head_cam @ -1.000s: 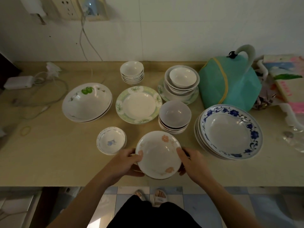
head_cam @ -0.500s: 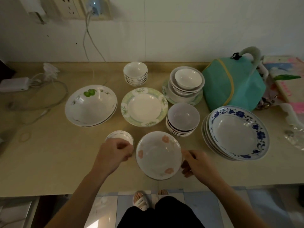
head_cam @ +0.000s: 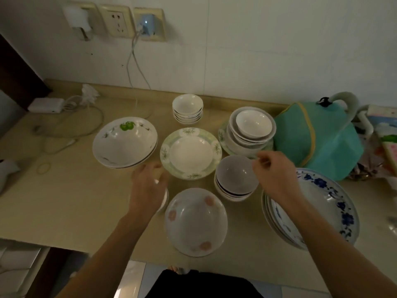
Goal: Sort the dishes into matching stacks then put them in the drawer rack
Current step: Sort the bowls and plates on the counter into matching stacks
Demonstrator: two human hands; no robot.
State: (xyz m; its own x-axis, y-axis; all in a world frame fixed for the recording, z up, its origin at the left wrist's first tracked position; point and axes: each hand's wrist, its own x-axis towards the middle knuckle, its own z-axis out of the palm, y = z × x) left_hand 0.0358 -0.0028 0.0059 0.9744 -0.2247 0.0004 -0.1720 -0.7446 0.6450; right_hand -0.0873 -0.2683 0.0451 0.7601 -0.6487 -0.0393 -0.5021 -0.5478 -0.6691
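Note:
A pink-flowered bowl (head_cam: 195, 222) sits alone near the counter's front edge. To its left, my left hand (head_cam: 148, 188) curls over a small white bowl (head_cam: 165, 200); only that bowl's right rim shows. My right hand (head_cam: 272, 175) hovers with loosely curled fingers over the right rim of a stack of grey bowls (head_cam: 235, 181) and holds nothing. Also on the counter are blue-flowered plates (head_cam: 335, 203), a green-rimmed plate (head_cam: 191, 153), large green-leaf bowls (head_cam: 125, 143), small white bowls (head_cam: 187, 108) and a mixed stack of white bowls (head_cam: 252, 127).
A teal cloth cover (head_cam: 318, 138) stands at the back right, with clutter beyond it. A white charger (head_cam: 46, 105) and its cables lie at the back left, and a rubber band (head_cam: 44, 168) lies in front of them. Wall sockets (head_cam: 117, 23) are above the counter.
Both hands let go of the pink-flowered bowl. My left hand went left onto the small bowl. My right hand rose to the grey bowl stack. The view tilted up.

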